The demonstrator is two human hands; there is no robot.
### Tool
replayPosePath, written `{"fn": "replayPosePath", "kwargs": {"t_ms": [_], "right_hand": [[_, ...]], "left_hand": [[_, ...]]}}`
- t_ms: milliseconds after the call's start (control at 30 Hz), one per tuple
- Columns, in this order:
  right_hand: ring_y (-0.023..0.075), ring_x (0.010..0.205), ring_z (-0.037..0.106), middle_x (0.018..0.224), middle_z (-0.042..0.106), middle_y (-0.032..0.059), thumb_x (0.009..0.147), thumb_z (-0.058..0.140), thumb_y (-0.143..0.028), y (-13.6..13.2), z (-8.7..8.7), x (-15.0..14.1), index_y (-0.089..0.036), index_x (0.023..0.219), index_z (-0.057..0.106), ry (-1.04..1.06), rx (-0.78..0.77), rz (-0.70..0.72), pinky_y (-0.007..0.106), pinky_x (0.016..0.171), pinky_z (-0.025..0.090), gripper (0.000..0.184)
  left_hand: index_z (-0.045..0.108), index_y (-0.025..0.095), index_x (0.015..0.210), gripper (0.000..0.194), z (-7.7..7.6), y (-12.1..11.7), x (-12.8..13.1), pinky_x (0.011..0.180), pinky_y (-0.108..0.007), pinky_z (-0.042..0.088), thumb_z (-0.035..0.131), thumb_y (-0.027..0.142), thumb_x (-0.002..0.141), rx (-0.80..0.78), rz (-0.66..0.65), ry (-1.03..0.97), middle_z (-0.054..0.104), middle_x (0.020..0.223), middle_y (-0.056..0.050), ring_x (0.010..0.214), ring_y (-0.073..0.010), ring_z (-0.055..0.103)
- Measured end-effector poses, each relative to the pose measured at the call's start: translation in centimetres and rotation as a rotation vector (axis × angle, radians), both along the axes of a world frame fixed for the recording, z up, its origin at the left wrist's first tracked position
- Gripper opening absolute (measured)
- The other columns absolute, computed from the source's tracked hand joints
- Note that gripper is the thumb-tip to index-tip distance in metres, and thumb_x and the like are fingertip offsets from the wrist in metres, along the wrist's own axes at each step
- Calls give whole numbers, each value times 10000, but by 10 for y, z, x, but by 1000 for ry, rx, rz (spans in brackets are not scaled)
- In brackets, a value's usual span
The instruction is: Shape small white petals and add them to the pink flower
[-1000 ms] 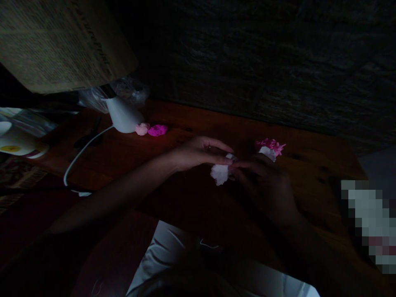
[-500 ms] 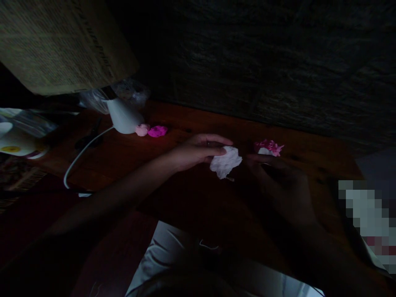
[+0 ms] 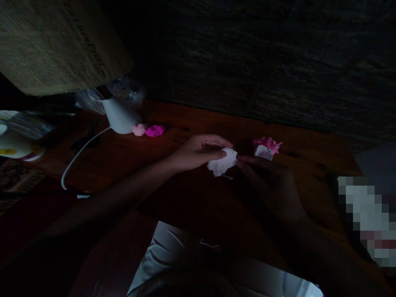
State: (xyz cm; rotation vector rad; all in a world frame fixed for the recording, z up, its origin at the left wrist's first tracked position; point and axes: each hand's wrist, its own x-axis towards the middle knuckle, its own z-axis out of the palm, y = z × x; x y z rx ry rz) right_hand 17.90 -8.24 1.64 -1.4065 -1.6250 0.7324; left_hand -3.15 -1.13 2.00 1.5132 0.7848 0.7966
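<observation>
The scene is very dark. My left hand (image 3: 198, 152) pinches a small crumpled white piece (image 3: 222, 162), like thin paper or clay, just above the brown wooden table (image 3: 185, 123). My right hand (image 3: 267, 181) lies in shadow to its right, with a fingertip touching the white piece's right edge. Whether it grips the piece I cannot tell. Behind the right hand lies a small pink and white flower-like piece (image 3: 266, 147).
A white lamp base (image 3: 119, 116) with a white cable (image 3: 77, 152) stands at the back left, with a pale pink lump (image 3: 139, 129) and a magenta lump (image 3: 155, 130) beside it. A newspaper sheet (image 3: 55, 41) hangs at top left. A white mug-like object (image 3: 15, 148) is at the far left.
The right hand drew away from the white piece, then came back to touch its right edge. The piece spread wider in my left fingers.
</observation>
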Motion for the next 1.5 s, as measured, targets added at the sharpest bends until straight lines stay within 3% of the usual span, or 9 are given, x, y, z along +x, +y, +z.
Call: {"fn": "replayPosePath", "kwargs": {"t_ms": [333,500,767,867,1033,1233,1400,1500], "right_hand": [[223,798,779,948,826,57,909,676,-308,-2,-4,2,-192,996,789,-128,31,43,324,732,618,184],[217,771,770,920,821,61,907,665,-301,-2,-3,2,-181,987,778,-140,77,49,321,711,606,183],[212,772,762,898,812,42,897,672,-298,-4,-4,0,-204,952,760,-54,45,79,318,693,607,140],[211,763,761,877,812,37,884,682,-308,-4,-2,-3,-212,933,763,34,2,55,317,687,614,135],[215,788,757,889,810,41,877,701,-347,-3,4,-9,-219,918,768,165,-66,16,323,699,616,150],[193,756,719,885,799,47,861,734,-365,-6,4,-6,-215,898,781,214,-128,-65,291,637,563,161],[156,671,658,883,792,30,852,763,-400,-7,0,-1,-257,1078,797,297,-178,-54,270,577,494,270],[150,632,625,798,766,16,840,776,-411,-6,-1,0,-262,1046,815,312,-198,-7,269,555,469,258]], "left_hand": [[703,135,1162,358,-1,-8,3,1005,-331,517,760,250,827,105,-79,-15,727,1237,-118,1140,-202,685],[703,136,1147,391,1,-12,4,972,-322,523,795,246,784,132,-123,47,747,1172,-99,1083,-199,699],[744,153,1066,240,0,-14,3,860,-260,516,708,222,838,321,-128,176,771,1041,-71,952,-171,701],[746,142,1033,232,1,-13,5,809,-252,517,718,258,834,269,-103,147,766,975,-63,891,-167,690],[734,125,1006,274,0,-10,7,732,-243,516,765,268,774,4,-31,20,746,929,-55,810,-147,674],[703,125,1084,345,1,2,2,711,-264,540,733,267,772,-178,144,-137,747,988,-79,758,-151,710],[636,152,1263,496,2,15,-14,686,-240,517,704,229,779,-53,107,106,737,1015,-64,757,-133,689],[666,157,1198,425,0,20,-23,729,-232,505,697,246,784,121,9,347,732,1046,-59,852,-143,678]]}}
